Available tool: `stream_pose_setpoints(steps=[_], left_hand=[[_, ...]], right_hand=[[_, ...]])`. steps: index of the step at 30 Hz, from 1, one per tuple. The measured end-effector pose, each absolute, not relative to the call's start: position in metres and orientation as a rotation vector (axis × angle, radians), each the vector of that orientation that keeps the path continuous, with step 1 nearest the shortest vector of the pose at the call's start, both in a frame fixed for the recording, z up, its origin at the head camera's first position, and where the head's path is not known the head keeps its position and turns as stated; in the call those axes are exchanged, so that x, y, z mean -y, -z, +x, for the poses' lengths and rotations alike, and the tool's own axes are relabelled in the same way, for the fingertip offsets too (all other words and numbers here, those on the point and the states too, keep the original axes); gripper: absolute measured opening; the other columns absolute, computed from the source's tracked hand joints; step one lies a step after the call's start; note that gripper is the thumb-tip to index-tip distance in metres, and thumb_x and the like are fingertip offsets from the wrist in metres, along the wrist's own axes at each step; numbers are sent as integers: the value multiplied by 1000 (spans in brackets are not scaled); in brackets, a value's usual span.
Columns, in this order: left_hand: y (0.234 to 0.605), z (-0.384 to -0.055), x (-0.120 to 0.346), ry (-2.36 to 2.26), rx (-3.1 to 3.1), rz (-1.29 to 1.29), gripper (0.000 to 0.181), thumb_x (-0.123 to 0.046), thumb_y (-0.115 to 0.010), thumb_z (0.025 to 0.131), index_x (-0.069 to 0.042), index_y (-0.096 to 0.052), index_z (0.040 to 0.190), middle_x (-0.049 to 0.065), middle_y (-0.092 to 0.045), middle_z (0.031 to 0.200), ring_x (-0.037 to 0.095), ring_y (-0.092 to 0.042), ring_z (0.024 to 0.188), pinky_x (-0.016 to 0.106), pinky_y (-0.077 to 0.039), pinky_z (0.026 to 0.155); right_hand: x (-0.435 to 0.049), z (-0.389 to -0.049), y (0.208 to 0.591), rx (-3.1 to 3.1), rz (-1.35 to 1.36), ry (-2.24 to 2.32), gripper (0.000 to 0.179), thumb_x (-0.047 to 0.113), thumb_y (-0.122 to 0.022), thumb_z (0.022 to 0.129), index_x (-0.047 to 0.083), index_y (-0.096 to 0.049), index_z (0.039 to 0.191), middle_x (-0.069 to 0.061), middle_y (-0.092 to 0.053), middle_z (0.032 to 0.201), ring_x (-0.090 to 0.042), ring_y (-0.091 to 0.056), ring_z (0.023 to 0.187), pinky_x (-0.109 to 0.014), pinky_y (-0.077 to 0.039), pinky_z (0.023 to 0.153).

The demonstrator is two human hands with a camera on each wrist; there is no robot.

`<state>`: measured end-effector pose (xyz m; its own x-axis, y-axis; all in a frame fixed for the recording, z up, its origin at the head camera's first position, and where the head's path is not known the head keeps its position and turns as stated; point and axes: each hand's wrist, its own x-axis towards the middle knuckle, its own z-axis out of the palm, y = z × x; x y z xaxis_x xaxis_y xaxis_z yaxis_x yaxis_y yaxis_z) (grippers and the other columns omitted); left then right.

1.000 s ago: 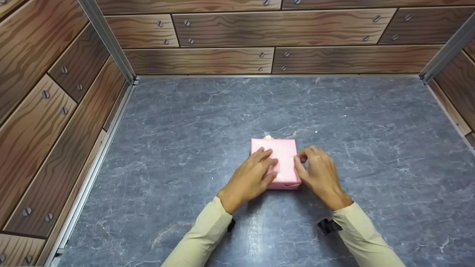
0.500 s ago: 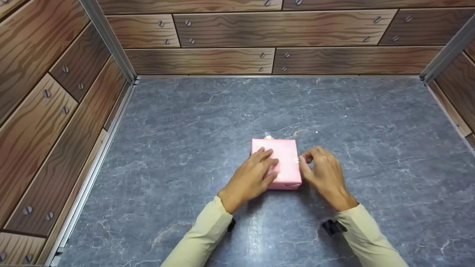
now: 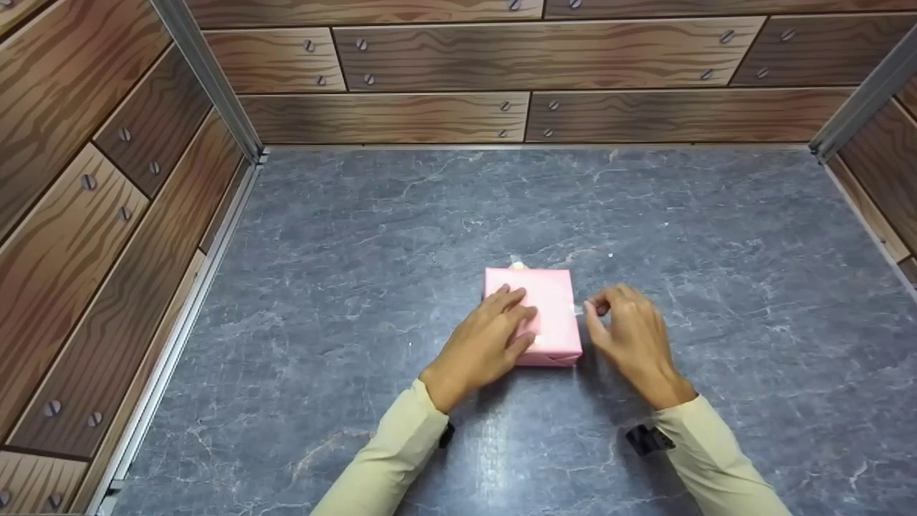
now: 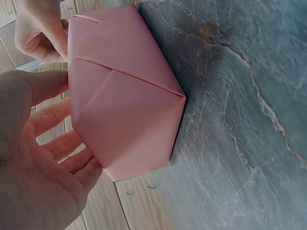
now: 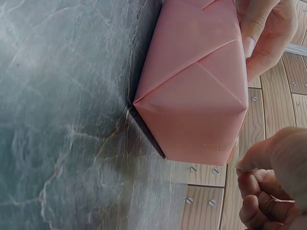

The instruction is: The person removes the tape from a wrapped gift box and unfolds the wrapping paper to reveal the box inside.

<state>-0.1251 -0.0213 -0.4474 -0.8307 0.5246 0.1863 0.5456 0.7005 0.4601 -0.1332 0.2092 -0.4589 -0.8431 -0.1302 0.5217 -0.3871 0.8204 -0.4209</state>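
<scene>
A small pink paper-wrapped box (image 3: 555, 326) lies on the grey marbled table. Spread fingers of my left hand (image 3: 483, 340) rest on its top. In the left wrist view, that hand's palm and fingers (image 4: 62, 146) lie along the box's upper face, and folded flaps show on the near end. My right hand (image 3: 630, 337) is just right of the box, thumb and forefinger pinching what looks like the end of a clear tape strip (image 3: 578, 309) that reaches to the box's right edge. The right wrist view shows the thumb and fingertip (image 5: 247, 172) meeting, other fingers curled.
A small pale object (image 3: 517, 265) peeks out behind the box's far edge. Wood-patterned panels (image 3: 430, 61) wall the table at the back and both sides, with metal posts (image 3: 215, 86) at the corners. Tiny white specks (image 3: 610, 255) dot the table.
My right hand has drawn a little to the right, away from the box's edge, and the shiny clear strip now shows between them. My left hand and the box have stayed put.
</scene>
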Motion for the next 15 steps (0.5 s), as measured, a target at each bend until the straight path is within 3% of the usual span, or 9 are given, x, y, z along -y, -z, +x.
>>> stream_pose_setpoints(steps=[15], left_hand=[[448,-124,22,806,2863,-897,36,-25,-61,102,-8,-64,133,13,-49,151,32,-37,146,40,-28,122]], right_hand=[[-217,-132,460,2506,365,-706,6,-3,-74,81,-2,-69,80,-13,-63,74,-30,-58,66,-46,-49,58]])
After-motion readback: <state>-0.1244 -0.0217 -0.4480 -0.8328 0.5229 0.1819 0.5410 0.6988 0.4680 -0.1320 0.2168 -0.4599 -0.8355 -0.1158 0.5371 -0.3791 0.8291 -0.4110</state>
